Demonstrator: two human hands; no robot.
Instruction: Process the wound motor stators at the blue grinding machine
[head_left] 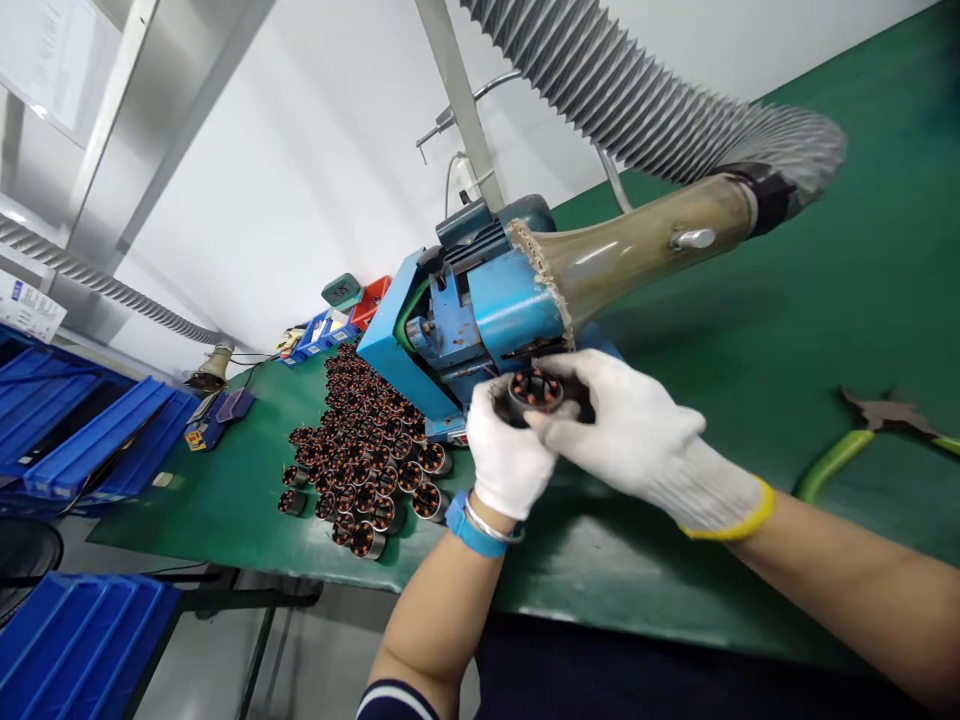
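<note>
We see two white knit-gloved hands meeting over the middle of the green-matted bench, just in front of the blue metal benchtop machine (465,310); the left hand (506,450) is curled closed around the underside of a small round dark stator with copper windings (534,392), cupping it so the open bore faces up toward the camera; the right hand (630,425), glove with a yellow cuff, lies across the stator's near rim with fingers bent, pinching its edge, probably to steady or turn it; we cannot tell how tightly it grips. The stator sits between both hands, lifted off the bench, touching the machine's front or just shy of it; we cannot tell which. A translucent amber funnel nozzle (637,245) joins the machine to a grey ribbed extraction hose (637,90), likely placed there to draw off dust. Left of the machine a dense batch of matching copper-wound stators (360,450) stands in rows toward the bench's left edge, within easy reach of the left hand; green-handled pliers (870,430) lie near the right edge; blue plastic bins (90,440) sit off the left end.
</note>
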